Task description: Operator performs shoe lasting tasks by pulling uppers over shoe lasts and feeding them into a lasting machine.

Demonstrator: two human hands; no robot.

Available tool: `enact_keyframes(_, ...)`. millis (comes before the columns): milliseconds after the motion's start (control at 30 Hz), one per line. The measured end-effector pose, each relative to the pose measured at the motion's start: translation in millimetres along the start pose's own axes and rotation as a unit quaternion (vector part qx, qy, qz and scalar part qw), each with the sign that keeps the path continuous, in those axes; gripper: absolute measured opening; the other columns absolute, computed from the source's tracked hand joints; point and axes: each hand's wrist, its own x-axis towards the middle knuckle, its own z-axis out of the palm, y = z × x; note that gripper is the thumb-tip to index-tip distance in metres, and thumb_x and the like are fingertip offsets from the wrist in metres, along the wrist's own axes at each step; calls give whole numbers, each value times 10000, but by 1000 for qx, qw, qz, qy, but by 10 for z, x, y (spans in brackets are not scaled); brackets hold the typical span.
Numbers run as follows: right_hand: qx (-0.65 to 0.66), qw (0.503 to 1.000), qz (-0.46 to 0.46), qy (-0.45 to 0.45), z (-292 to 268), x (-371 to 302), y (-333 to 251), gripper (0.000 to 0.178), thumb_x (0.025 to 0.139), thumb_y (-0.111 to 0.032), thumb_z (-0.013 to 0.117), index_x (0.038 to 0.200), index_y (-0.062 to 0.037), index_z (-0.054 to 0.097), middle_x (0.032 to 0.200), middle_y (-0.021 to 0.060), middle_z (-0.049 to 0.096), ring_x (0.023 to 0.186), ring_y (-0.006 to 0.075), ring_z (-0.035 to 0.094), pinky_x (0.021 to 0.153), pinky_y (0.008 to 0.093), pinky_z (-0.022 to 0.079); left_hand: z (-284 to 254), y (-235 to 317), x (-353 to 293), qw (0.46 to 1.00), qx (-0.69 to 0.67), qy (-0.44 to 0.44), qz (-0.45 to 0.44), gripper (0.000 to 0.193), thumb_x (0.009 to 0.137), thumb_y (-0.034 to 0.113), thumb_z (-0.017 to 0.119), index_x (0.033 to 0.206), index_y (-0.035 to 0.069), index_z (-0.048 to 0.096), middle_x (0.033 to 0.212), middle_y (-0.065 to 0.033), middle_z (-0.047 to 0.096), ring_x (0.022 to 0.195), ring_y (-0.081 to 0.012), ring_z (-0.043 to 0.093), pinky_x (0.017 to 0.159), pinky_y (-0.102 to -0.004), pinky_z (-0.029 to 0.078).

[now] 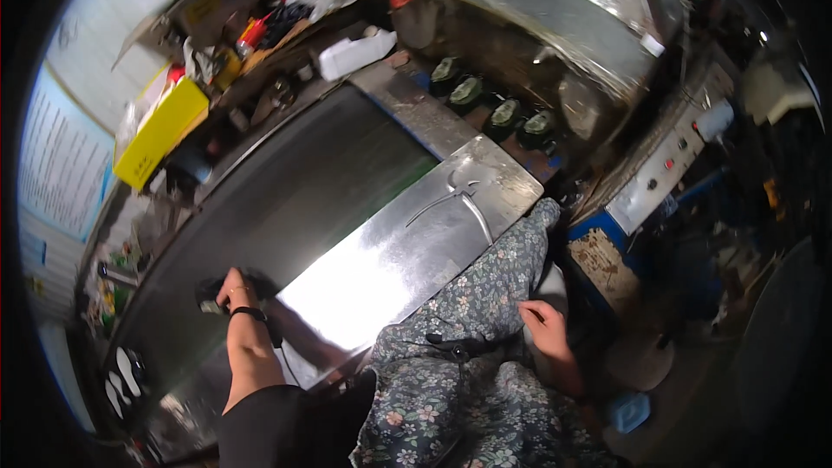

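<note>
My left hand (234, 289) reaches over the dark conveyor belt (321, 165), its fingers closed on a dark shoe-like piece (210, 296) that has a paler end. Shadow and the hand hide much of that piece. A dark band circles my left wrist. My right hand (546, 327) is at the side of my flowered apron (468, 303), with loosely bent fingers and nothing visible in them. Between the belt and my body runs a shiny metal ledge (364, 286); curved, silvery marks or strips (459, 201) show near its far right end.
Several dark shoes with pale tops (503, 117) stand beyond the belt's far end. White sole-shaped pieces (128, 371) lie at the left. Along the far side are a yellow box (160, 134) and a white bottle (357, 55). A control panel (663, 160) with buttons stands right.
</note>
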Motion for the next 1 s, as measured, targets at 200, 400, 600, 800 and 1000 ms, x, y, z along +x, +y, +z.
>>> enact_keyframes(200, -42, 996, 4, 83, -360, -329, 25, 149, 893, -61, 668, 1021, 12, 687, 912, 60, 710, 832, 88, 635, 752, 245, 511, -913, -648, -363, 633, 95, -768, 41, 293, 840, 248, 650, 992, -2, 668, 980, -134, 660, 923, -263, 644, 753, -346, 525)
enact_keyframes(400, 31, 994, -102, -31, 164, 589, -862, 277, 917, -162, 670, 1145, -7, 648, 1093, 113, 693, 981, 164, 656, 832, 289, 522, -3411, 96, -1682, 360, 142, -913, -127, 455, 790, 28, 636, 1228, -16, 524, 1080, -152, 651, 919, -286, 670, 833, -400, 567)
enact_keyframes(600, -165, 932, -283, 152, 191, 666, -1743, 338, 892, -176, 675, 1179, -10, 609, 917, 193, 703, 831, 322, 704, 676, 340, 554, -4534, 59, -2653, -65, 122, -987, 77, 1041, 800, 210, 775, 1536, 13, 66, 1550, -161, 259, 1427, -270, 262, 1156, -399, 224)
enact_keyframes(800, -263, 917, -296, 52, 151, 178, -1624, 342, 893, -268, 665, 1135, -27, 650, 837, 191, 692, 743, 364, 680, 655, 403, 548, -4878, -580, -3812, 47, 290, -949, -112, 534, 994, 462, 468, 1281, 13, 507, 1198, -127, 592, 1058, -204, 579, 918, -319, 459)
enact_keyframes(1000, -250, 955, -150, -56, -293, 129, -1667, 297, 890, -291, 675, 1068, -54, 702, 865, 211, 682, 799, 355, 686, 692, 375, 539, -5183, -851, -3911, 19, 380, -921, -79, 367, 1017, 317, 446, 1167, 21, 602, 1007, -93, 679, 827, -138, 648, 715, -276, 525)
